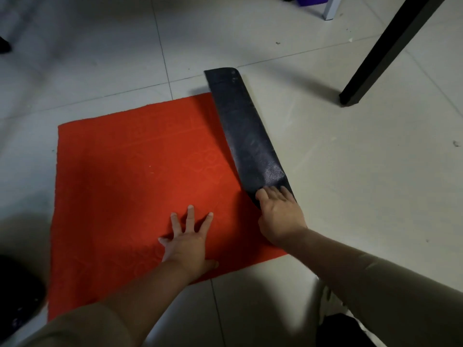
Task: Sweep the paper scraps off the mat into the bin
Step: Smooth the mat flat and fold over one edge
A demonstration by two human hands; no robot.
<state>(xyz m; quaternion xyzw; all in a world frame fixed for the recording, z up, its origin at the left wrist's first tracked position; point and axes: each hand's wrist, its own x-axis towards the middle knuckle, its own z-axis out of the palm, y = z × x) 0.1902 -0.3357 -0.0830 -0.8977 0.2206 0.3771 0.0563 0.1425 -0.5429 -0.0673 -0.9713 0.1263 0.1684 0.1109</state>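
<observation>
A red mat (130, 186) lies flat on the tiled floor. Its right edge is folded over, and the black underside (240, 126) shows as a long strip. My right hand (278, 216) grips the near end of that black flap, fingers on top. My left hand (188, 239) presses flat on the mat near its front edge, fingers spread. One tiny pale speck (150, 167) shows on the red surface. A dark round shape (17, 296) at the lower left may be the bin; only part of it shows.
A black table leg (380, 53) slants down to the floor at the upper right. A grey leg (329, 8) and a purple object (309, 0) stand at the top edge. Small scraps (277, 43) dot the pale tiles beyond the mat.
</observation>
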